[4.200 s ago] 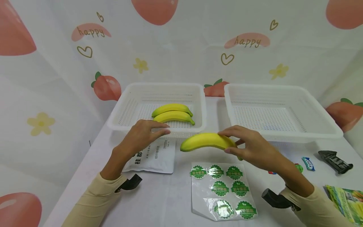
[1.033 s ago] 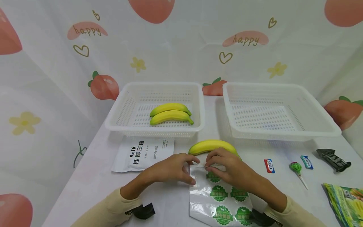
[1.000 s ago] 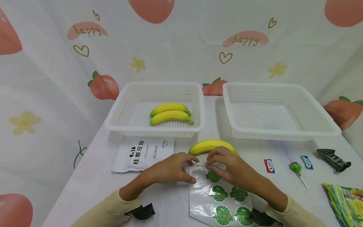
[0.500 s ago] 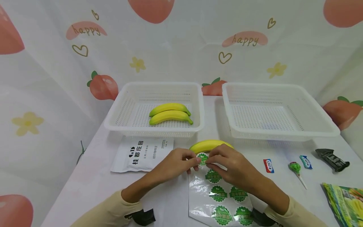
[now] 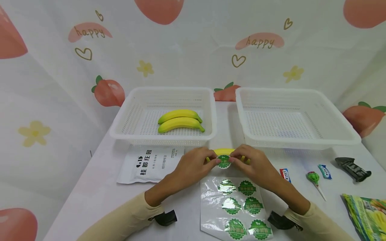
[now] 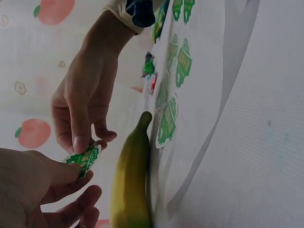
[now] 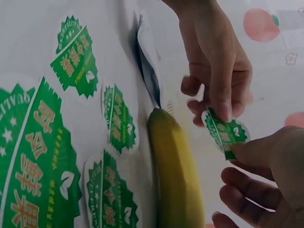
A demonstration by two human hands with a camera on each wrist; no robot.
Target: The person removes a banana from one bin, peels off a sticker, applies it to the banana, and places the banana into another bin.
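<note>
A round green sticker (image 5: 223, 161) is pinched by both hands, my left hand (image 5: 215, 161) on its left edge and my right hand (image 5: 233, 160) on its right edge. They hold it just above a yellow banana (image 5: 222, 151) lying on the table. The left wrist view shows the sticker (image 6: 84, 159) beside the banana (image 6: 132, 180), not touching it. In the right wrist view the sticker (image 7: 226, 131) also hangs clear of the banana (image 7: 177, 175). The glossy sticker sheet (image 5: 238, 207) with several green stickers lies in front of me.
A white basket (image 5: 120, 129) at the back left holds two bananas (image 5: 180, 120). An empty white basket (image 5: 346, 137) stands at the back right. A white pouch (image 5: 149, 164) lies left. Candies (image 5: 313, 176), a black wrapper (image 5: 352, 169) and a green packet (image 5: 366, 214) lie right.
Both hands have peeled a green sticker off the sheet's top left corner and carried it away from me, over the banana. Earlier still, the right hand was setting the banana down.
</note>
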